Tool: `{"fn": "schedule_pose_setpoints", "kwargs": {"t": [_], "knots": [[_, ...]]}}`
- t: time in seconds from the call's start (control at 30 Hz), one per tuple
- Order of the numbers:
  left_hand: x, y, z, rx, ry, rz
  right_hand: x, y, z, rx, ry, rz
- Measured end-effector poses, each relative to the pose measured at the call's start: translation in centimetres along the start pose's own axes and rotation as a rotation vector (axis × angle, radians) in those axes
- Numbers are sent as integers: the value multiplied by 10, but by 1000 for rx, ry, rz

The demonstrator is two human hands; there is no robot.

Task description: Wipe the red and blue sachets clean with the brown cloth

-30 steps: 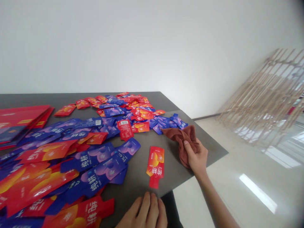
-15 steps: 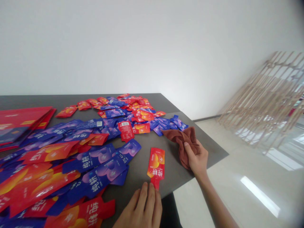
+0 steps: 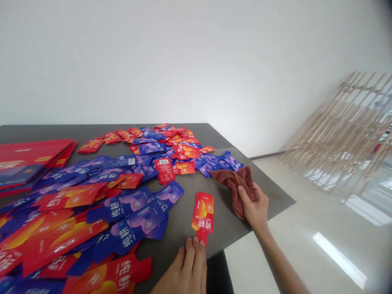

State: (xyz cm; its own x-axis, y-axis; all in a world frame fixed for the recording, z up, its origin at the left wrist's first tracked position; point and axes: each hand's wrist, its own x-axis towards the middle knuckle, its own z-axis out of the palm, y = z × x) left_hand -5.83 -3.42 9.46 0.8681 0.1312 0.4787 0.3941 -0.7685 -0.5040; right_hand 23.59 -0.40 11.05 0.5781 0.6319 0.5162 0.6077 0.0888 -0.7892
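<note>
A single red sachet (image 3: 203, 212) with orange fruit print lies flat near the table's front edge, its narrow neck towards me. My left hand (image 3: 188, 265) rests palm down, its outstretched fingertips touching that neck; the thumb is hidden. In my right hand (image 3: 256, 204) is a crumpled brown cloth (image 3: 239, 190), gripped between thumb and fingers, right of the sachet. The cloth lies against the table top, its upper left corner close to some purple sachets (image 3: 211, 163). To the left spreads a large heap of red and purple sachets (image 3: 134, 224), overlapping one another.
Farther back on the dark grey table (image 3: 263, 179) is a second pile of small sachets (image 3: 183, 147). Large red bags (image 3: 33, 153) lie flat at the left. A white wall stands behind. Bamboo-like racks (image 3: 339, 134) lean at the right, over a pale floor.
The view has shifted slightly, so the table items sit a little lower and farther right. Both hands keep nearly the same places; the left fingers lie closer together.
</note>
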Motion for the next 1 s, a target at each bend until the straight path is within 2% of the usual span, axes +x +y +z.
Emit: {"fn": "schedule_pose_setpoints", "kwargs": {"t": [0.2,0.33,0.4,0.47,0.53,0.67,0.73,0.83,1.0], "knots": [[-8,8,7,108,4,27,3,-7,-2,2,-28,-58],[-12,12,12,190,-14,38,1,-35,-9,5,-105,-250],[-11,11,11,193,-8,41,-3,-56,-11,-1,-257,-407],[-10,10,10,185,-9,48,-12,-75,-12,-26,-503,-529],[-9,10,8,166,-30,55,-22,-90,-10,-96,-691,-607],[-9,10,6,110,-49,64,-37,-102,-4,-264,-979,-617],[-9,11,7,97,-45,54,-38,-101,-1,-318,-1062,-606],[-8,11,8,119,-23,31,-29,-97,6,-399,-1045,-614],[-9,13,11,160,11,17,-7,-88,23,-524,-922,-586]]}}
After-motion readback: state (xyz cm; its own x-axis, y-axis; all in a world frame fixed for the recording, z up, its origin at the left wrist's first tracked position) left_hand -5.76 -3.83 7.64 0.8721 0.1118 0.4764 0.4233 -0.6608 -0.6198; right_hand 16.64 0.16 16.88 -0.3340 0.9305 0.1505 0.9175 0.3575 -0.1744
